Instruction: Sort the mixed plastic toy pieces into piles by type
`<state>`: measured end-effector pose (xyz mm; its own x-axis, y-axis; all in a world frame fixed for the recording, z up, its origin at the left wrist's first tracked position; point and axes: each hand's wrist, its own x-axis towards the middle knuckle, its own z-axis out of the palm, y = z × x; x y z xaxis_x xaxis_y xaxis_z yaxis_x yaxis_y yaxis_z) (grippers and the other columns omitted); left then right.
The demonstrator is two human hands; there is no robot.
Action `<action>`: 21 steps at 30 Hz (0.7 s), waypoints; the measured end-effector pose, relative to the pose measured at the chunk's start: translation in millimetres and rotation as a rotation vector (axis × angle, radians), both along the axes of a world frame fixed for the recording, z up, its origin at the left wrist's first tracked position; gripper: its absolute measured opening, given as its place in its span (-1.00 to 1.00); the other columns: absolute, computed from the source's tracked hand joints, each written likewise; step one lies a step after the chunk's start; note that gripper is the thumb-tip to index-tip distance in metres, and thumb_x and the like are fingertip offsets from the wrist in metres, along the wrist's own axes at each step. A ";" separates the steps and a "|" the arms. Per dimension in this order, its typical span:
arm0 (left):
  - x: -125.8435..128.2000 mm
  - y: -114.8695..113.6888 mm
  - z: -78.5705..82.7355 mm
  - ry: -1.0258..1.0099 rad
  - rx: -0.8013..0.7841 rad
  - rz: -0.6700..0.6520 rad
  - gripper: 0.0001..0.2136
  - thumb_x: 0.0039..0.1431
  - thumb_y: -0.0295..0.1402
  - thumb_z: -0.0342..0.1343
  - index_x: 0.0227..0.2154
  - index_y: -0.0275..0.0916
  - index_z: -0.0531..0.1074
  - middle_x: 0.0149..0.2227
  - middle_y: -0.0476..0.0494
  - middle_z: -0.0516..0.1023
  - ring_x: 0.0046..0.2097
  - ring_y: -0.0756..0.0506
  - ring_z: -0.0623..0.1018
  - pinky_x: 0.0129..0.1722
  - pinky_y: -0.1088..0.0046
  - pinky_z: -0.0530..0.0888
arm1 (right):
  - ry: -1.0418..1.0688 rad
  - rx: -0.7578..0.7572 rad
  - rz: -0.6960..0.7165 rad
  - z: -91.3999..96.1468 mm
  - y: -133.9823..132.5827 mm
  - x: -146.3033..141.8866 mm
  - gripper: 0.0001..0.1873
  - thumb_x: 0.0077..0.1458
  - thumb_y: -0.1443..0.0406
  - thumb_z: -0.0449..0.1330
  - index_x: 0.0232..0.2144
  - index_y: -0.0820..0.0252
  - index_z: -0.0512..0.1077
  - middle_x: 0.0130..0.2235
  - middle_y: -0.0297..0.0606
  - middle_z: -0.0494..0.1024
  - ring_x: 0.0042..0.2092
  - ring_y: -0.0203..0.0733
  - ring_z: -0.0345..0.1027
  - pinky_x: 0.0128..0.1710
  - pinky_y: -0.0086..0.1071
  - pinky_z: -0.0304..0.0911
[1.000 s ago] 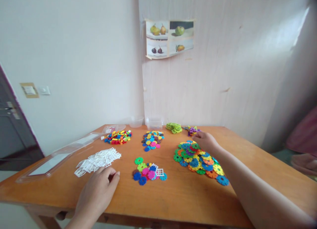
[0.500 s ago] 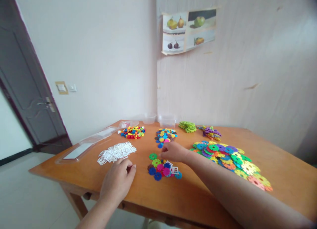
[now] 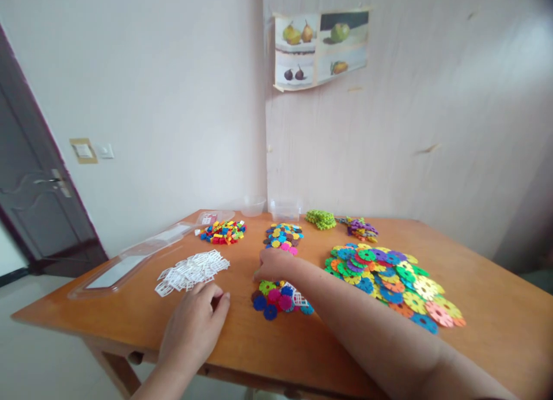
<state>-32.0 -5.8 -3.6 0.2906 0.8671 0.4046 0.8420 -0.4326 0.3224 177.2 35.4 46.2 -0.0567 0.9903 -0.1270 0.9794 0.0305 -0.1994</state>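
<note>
My left hand (image 3: 196, 316) rests on the table's near side with its fingers curled in. No piece shows in it. Just beyond its fingertips lies a heap of white lattice-like plastic pieces (image 3: 194, 269). My right hand (image 3: 273, 265) is closed, fingertips down, at the far left edge of a small group of toothed plastic discs (image 3: 273, 296). What it pinches, if anything, is hidden behind the fingers. Blue, pink and lime discs make up that group, and a white lattice piece (image 3: 299, 298) lies on its right side, close to my right forearm.
Farther back are a pile of small coloured bricks (image 3: 223, 233), more small discs (image 3: 283, 236), green pieces (image 3: 320, 219) and purple-yellow pieces (image 3: 362, 229). Large notched discs (image 3: 389, 279) spread at right. Clear tubs (image 3: 286, 208) stand by the wall; clear lids (image 3: 116, 276) lie left.
My right hand has moved left and a little nearer, from above the group's far edge to its left side, covering where a green disc lay. My left hand stays by the white pieces.
</note>
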 end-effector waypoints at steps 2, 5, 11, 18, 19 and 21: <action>-0.1 0.5 0.3 0.005 -0.002 -0.004 -0.71 0.24 -0.15 -0.09 -0.49 -0.17 0.36 -0.34 -0.11 0.45 -0.27 -0.12 0.43 -0.29 0.39 0.28 | 0.009 -0.002 0.011 2.0 -0.2 -0.7 -0.47 -0.24 0.06 0.34 -0.21 0.25 0.56 -0.18 -0.02 0.62 -0.22 0.07 0.51 -0.36 -0.29 0.37; -0.1 -0.3 1.6 0.004 0.000 -0.007 -0.73 0.22 -0.16 -0.06 -0.49 -0.17 0.38 -0.35 -0.11 0.46 -0.27 -0.12 0.44 -0.29 0.40 0.29 | 0.009 -0.015 0.016 4.9 -0.7 -0.6 -0.47 -0.23 0.08 0.33 -0.20 0.27 0.56 -0.20 -0.02 0.63 -0.25 0.05 0.52 -0.37 -0.30 0.37; -0.1 -1.7 2.6 0.005 -0.010 -0.001 -0.71 0.24 -0.15 -0.08 -0.48 -0.17 0.37 -0.34 -0.11 0.46 -0.27 -0.12 0.44 -0.29 0.40 0.29 | 0.030 -0.058 0.023 3.0 4.6 4.2 -0.53 -0.17 0.05 0.31 -0.27 0.27 0.58 -0.22 -0.02 0.62 -0.27 0.01 0.51 -0.37 -0.33 0.36; -0.4 -0.1 1.9 0.022 -0.010 -0.005 -0.70 0.26 -0.15 -0.12 -0.48 -0.17 0.35 -0.35 -0.10 0.45 -0.26 -0.12 0.44 -0.30 0.39 0.27 | 0.145 0.063 0.006 -8.3 7.0 4.9 -0.63 -0.21 0.16 0.34 -0.31 0.25 0.55 -0.28 -0.11 0.63 -0.31 -0.07 0.48 -0.47 -0.42 0.25; -0.2 0.4 1.9 0.023 -0.009 -0.005 -0.70 0.26 -0.15 -0.12 -0.49 -0.18 0.34 -0.35 -0.10 0.45 -0.26 -0.12 0.44 -0.29 0.39 0.27 | 0.157 0.103 0.007 -10.0 7.0 5.8 -0.66 -0.17 0.20 0.32 -0.28 0.24 0.54 -0.24 -0.13 0.62 -0.27 -0.08 0.48 -0.46 -0.44 0.23; -0.2 1.2 2.0 0.023 -0.008 -0.006 -0.70 0.27 -0.15 -0.13 -0.49 -0.17 0.33 -0.35 -0.10 0.45 -0.26 -0.12 0.44 -0.29 0.39 0.27 | 0.185 0.185 -0.003 -12.9 6.3 10.2 -0.72 -0.09 0.29 0.24 -0.24 0.21 0.52 -0.19 -0.16 0.62 -0.22 -0.13 0.46 -0.43 -0.46 0.20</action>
